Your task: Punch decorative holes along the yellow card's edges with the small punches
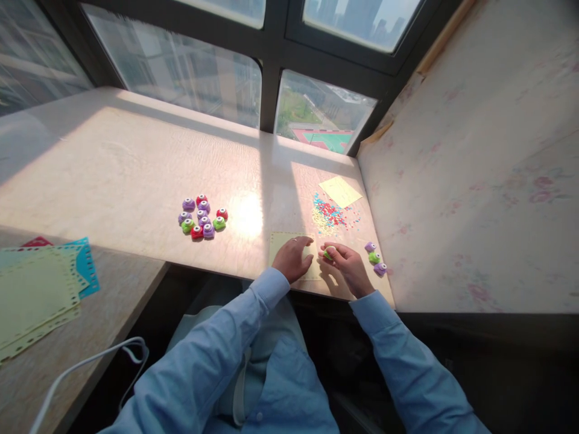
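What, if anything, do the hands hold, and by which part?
The right hand pinches a green punch; where on it cannot be told. The left hand, over the yellow sheet, seems empty.

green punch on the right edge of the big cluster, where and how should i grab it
The green punch is probably best pinched by its rounded body, under the pale button on top, coming from the near right. That side is open, while a red punch sits just beyond it and a purple punch to its left.
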### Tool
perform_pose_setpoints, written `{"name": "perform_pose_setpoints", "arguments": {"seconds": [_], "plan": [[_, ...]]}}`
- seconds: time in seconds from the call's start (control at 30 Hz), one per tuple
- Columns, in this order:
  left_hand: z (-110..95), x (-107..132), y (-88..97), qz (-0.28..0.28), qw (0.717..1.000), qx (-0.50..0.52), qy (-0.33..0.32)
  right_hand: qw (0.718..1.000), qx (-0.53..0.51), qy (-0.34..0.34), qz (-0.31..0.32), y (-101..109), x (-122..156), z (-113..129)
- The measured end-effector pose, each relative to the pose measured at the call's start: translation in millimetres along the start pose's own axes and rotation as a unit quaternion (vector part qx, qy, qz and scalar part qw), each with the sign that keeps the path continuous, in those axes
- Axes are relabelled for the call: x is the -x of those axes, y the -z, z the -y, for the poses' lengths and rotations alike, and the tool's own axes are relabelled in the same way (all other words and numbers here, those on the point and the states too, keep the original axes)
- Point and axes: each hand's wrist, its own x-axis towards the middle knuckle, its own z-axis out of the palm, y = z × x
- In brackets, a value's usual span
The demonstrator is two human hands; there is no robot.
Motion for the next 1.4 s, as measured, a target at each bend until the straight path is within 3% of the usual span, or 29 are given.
{"name": "perform_pose_setpoints", "arguments": {"seconds": [0.17,0.27,0.4,0.97,1.4], "plan": [[13.3,-11.1,9.8,0.048,0.983,-0.180,-0.006,0.985,0.145,0.098,0.001,19.5,-23.0,-0.8],[25.4,-10.1,7.0,0.053,0.978,-0.201,-0.004,0.963,0.220,0.156,-0.004,28.2,-37.7,-5.3],[38.1,-7.3,1.8,0.018,0.981,-0.189,-0.034,0.936,0.272,0.224,-0.007,32.5,-50.3,-12.2],[42.1,-5.0,2.5,0.001,0.985,-0.162,-0.057,0.926,0.230,0.299,-0.006,15.2,-60.6,-25.8],[43.1,-4.7,2.9,0.003,0.988,-0.141,-0.065,0.923,0.238,0.303,-0.016,10.7,-68.5,-27.1]]}}
